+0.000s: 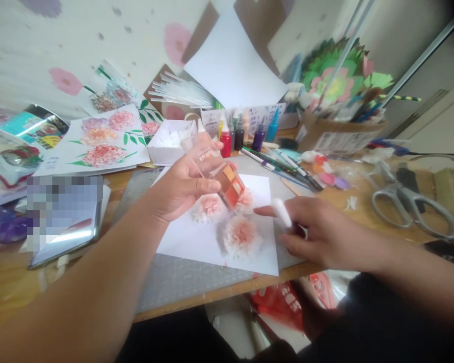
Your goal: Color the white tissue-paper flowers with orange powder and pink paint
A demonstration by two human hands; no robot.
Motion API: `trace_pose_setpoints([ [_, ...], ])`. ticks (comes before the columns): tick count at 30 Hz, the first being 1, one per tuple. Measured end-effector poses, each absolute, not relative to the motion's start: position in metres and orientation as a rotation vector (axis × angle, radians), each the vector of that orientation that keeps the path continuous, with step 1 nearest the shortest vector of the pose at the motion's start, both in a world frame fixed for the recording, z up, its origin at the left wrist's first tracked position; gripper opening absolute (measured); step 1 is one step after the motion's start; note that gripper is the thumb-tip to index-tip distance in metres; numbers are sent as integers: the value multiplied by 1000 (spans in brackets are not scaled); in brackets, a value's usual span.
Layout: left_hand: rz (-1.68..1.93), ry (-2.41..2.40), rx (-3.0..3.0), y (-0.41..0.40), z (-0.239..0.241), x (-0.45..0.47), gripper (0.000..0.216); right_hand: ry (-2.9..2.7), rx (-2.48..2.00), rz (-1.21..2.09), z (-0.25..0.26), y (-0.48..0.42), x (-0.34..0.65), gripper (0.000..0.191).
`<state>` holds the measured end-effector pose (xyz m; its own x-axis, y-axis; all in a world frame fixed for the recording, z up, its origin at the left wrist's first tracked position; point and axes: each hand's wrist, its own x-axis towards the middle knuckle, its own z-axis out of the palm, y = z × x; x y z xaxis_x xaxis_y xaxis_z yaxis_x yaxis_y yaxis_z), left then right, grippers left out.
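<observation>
The left hand (192,181) pinches a small colour palette (231,188) between thumb and fingers, its long axis slanting down rightward above 3 fluffy flowers (240,234) on white paper (185,242). The right hand (318,232), apart from the palette and to its right, curls around a white stick (282,213) (tip unclear), index finger reaching left, nearest the right-hand flower.

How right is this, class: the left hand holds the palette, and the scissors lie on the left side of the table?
One thing is wrong: the scissors lie on the right side of the table, as the head view shows. The left hand does hold the palette.
</observation>
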<state>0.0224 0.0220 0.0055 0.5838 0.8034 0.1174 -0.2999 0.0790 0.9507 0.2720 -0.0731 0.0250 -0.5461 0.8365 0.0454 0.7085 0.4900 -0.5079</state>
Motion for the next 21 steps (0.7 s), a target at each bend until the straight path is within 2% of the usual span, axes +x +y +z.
trace_pose_setpoints([
  [4, 714, 510, 1325, 21, 3, 18, 70, -2410, -1475, 837, 23, -72, 263, 13],
  [7, 695, 527, 1353, 22, 2, 15, 71, -2514, -1439, 961, 25, -73, 262, 11],
  [9, 675, 525, 1366, 23, 2, 13, 74, -2285, -1380, 1013, 27, -73, 265, 6],
  [13, 624, 500, 1374, 21, 0, 15, 79, -1822, -1206, 869, 27, -67, 266, 16],
  [18, 568, 427, 1390, 18, -3, 20, 77, -2044, -1171, 779, 16, -57, 251, 7],
  [21, 558, 412, 1408, 20, -3, 20, 75, -2103, -1308, 823, 15, -53, 247, 11],
])
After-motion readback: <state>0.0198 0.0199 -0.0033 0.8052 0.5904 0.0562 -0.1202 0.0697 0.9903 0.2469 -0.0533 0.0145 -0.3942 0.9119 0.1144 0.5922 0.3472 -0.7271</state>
